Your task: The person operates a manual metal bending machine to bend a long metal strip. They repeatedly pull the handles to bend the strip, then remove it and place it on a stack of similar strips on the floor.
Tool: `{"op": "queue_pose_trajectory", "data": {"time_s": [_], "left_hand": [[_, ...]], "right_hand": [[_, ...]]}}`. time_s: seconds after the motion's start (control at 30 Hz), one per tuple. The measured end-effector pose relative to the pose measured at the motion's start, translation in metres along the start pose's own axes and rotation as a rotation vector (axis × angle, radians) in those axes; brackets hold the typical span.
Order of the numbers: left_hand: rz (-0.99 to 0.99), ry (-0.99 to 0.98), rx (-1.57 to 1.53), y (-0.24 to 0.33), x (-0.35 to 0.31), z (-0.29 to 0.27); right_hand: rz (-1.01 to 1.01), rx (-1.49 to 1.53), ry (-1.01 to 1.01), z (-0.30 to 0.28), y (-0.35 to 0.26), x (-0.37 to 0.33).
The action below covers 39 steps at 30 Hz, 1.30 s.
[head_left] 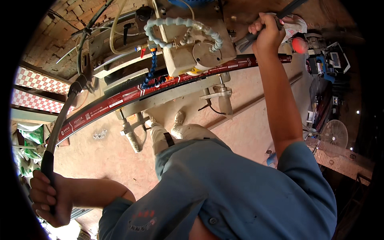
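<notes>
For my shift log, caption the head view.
Left hand on a lever, right hand on a dark bar, red profile at the machine.

Reds, blues and checks before us
We see a dark red profile (100, 108) with white print; a dusty blue shirt (248, 184); beige trousers (159, 138) with a black band (169, 139); a vivid blue segmented hose (153, 64); a pale grey segmented hose (160, 23); red-and-white checked panels (44, 81); an orange-brown brick wall (60, 30); green-and-white bags (35, 134); a black grip (48, 161) on a grey lever (61, 116)
</notes>
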<state>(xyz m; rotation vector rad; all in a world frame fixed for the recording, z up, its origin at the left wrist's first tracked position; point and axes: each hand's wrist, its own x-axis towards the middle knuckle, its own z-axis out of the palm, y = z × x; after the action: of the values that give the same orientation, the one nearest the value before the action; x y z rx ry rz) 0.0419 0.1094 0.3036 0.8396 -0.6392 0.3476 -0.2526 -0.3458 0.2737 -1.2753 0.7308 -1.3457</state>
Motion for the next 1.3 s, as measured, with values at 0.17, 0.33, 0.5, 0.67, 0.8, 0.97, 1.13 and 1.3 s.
{"op": "queue_pose_trajectory", "data": {"time_s": [0.17,0.33,0.5,0.67,0.8,0.97,1.13,1.3], "left_hand": [[0.005,0.049,0.013,0.0,-0.007,0.004],[-0.018,-0.054,0.003,0.005,-0.004,-0.013],[0.001,-0.07,-0.01,0.005,-0.002,-0.019],[0.0,0.009,0.036,0.006,-0.01,-0.007],[0.043,-0.002,0.08,0.001,-0.015,-0.004],[0.056,-0.043,0.049,0.001,-0.017,0.0],[0.078,0.043,0.126,0.004,-0.037,0.001],[0.168,0.126,0.123,0.006,-0.082,-0.013]], "right_hand": [[-0.055,0.003,0.117,0.004,0.005,0.007],[-0.072,-0.05,0.085,0.003,0.009,0.006],[-0.086,-0.063,0.058,0.001,0.008,0.006],[-0.065,-0.055,0.041,0.006,0.007,0.004],[-0.096,-0.075,0.013,0.001,0.011,0.01],[-0.133,-0.001,-0.18,-0.037,0.026,0.028],[-0.108,-0.115,0.052,0.0,0.014,0.006],[-0.107,-0.105,-0.021,-0.007,0.024,0.006]]}}
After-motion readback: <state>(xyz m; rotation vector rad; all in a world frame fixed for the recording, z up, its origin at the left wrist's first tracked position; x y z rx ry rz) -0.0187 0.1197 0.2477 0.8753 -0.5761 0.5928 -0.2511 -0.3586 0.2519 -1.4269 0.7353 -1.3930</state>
